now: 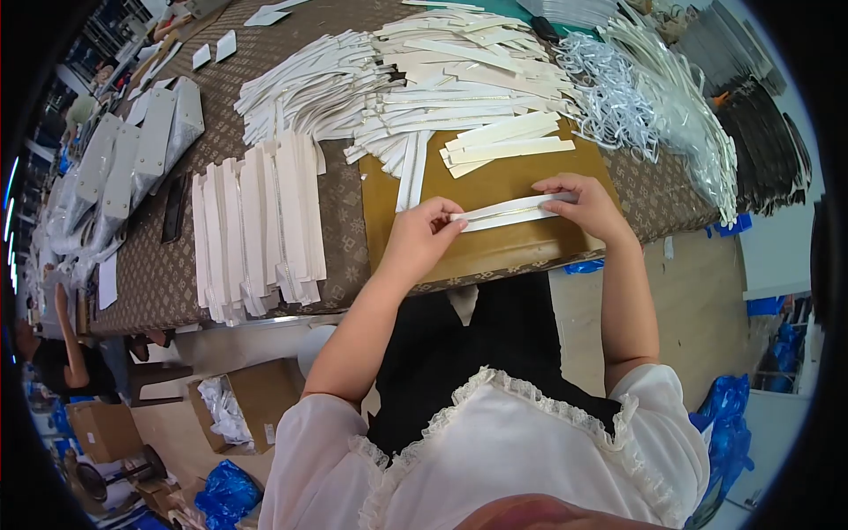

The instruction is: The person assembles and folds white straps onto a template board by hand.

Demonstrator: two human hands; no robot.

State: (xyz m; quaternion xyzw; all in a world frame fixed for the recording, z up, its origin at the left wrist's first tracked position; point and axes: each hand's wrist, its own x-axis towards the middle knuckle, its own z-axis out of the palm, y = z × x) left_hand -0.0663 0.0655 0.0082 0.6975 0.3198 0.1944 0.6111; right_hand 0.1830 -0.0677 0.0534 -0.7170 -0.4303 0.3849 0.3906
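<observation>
A white strip with a zipper line along its middle (505,213) is stretched between my two hands, above a brown board (477,256). My left hand (426,231) pinches its left end between thumb and fingers. At the other end, my right hand (583,206) has its thumb and fingers closed on the strip. Just beyond my hands lies a small stack of cream strips (508,144) on the board. Another zipper strip (412,170) points toward me, near my left hand.
Heaped zipper strips (309,84) cover the table's far side. Laid-out strips (256,225) sit at left, beside wrapped white bags (124,159). White cords (609,88) and a plastic-wrapped bundle (685,124) lie at right. A person (75,362) is at far left.
</observation>
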